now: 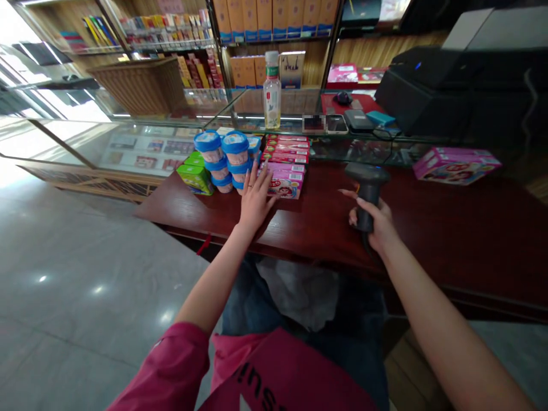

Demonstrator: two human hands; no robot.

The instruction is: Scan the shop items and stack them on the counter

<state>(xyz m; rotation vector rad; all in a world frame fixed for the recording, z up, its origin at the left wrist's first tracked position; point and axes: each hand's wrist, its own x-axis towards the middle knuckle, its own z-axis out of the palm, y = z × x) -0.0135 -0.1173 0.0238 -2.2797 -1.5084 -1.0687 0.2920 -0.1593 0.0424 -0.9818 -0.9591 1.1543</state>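
Note:
In the head view my right hand is wrapped round the handle of a black barcode scanner, held upright above the dark wooden counter. My left hand has its fingers spread, resting at the near side of a pink-purple box; whether it presses on the box I cannot tell. Just left of those fingers stand stacked tubs with blue lids. A green box sits beyond the tubs at the left. Several red boxes lie in a row behind the pink-purple one.
Another pink box lies on the counter at the right. A bottle stands on the glass case behind. Nearby are phones, a small dark device, a mouse and a large black machine.

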